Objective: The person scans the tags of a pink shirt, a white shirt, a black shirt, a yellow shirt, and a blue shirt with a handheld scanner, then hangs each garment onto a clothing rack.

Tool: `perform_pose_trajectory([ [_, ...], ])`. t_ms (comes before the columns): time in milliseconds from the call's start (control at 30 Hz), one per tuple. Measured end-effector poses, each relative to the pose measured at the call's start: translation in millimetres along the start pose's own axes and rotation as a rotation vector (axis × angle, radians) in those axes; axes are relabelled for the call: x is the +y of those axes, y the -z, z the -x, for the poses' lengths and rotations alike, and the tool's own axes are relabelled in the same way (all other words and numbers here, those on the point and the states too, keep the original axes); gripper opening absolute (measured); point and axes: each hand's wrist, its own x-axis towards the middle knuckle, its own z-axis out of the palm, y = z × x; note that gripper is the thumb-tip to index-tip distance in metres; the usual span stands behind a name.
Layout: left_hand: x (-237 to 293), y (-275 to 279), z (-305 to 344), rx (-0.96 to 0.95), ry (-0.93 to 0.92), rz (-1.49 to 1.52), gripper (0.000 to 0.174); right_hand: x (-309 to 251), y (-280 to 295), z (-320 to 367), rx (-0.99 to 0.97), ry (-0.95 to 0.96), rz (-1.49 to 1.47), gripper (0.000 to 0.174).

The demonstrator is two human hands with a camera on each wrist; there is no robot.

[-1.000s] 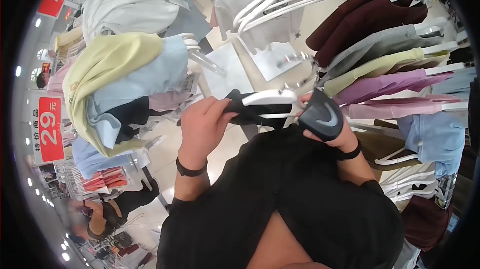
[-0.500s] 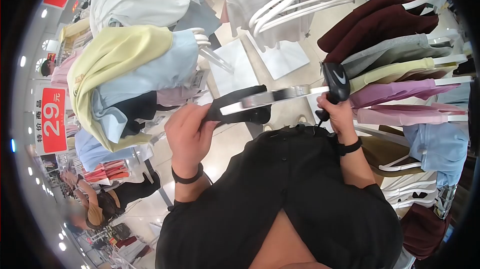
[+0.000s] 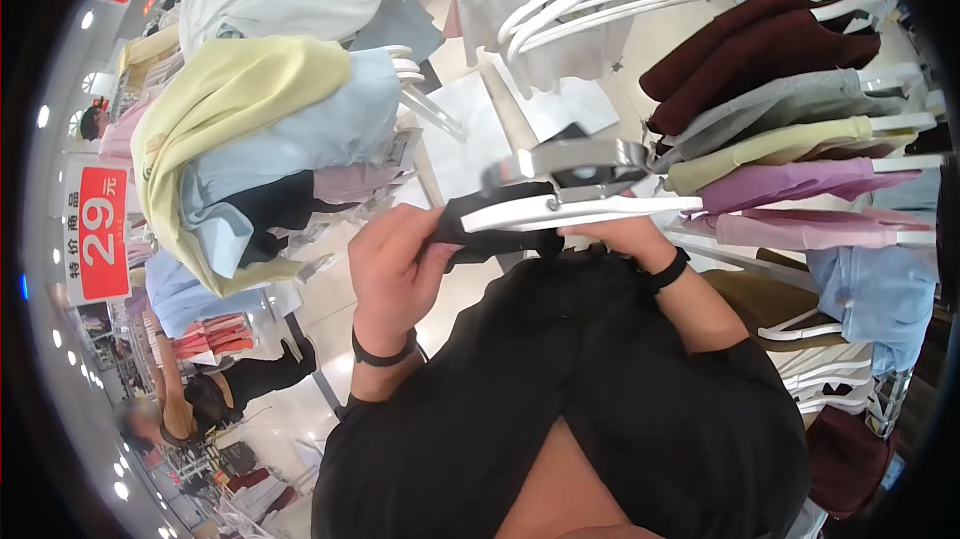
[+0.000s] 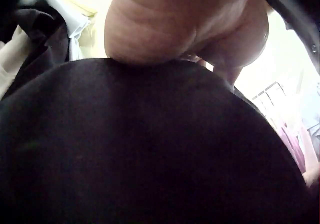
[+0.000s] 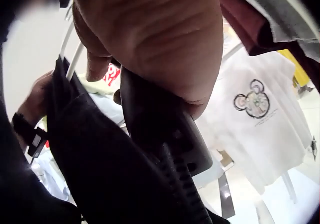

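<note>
My left hand pinches the edge of a black garment on a white hanger. The hanger lies nearly level across the head view, its blurred metal hook toward the far side. Behind the hanger, my right hand is partly hidden. From the right wrist view, that hand grips a black handheld barcode scanner with a coiled cord from its handle end. The black garment hangs beside the scanner there. Dark cloth fills most of the left wrist view below the hand.
Close on my right, a rack holds maroon tops, a purple top and other clothes. A yellow garment hangs at left, near a red price sign. White hangers stand ahead; another person is at far left.
The scanner swung out to the right, clear of the hanger, then back in behind it with my right hand. My left hand has kept hold of the black garment; the hanger has shifted slightly.
</note>
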Motion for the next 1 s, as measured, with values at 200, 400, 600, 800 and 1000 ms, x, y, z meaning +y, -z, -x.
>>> perform_pose_trajectory([
  [200, -2.0, 0.8, 11.2, -0.041, 0.012, 0.014, 0.034, 18.4, -16.3, -18.0, -0.133, 0.001, -0.133, 0.056],
  [400, -28.6, 15.2, 35.6, 0.037, 0.118, -0.066, 0.028, 26.8, 25.1, -15.5, 0.024, 0.330, 0.101, 0.054],
  [600, -35.6, 15.3, 44.7, -0.004, 0.147, -0.061, 0.020, 23.6, 41.1, -12.8, 0.026, 0.247, 0.220, 0.058],
  [800, -52.2, 31.8, 42.5, -0.023, 0.085, -0.122, 0.019, -11.8, 49.2, -1.1, -0.029, 0.012, 0.297, 0.048],
  [1000, -64.8, 38.6, 35.5, -0.051, -0.040, -0.106, 0.017, -1.2, 52.0, -3.9, 0.048, 0.072, 0.245, 0.049],
])
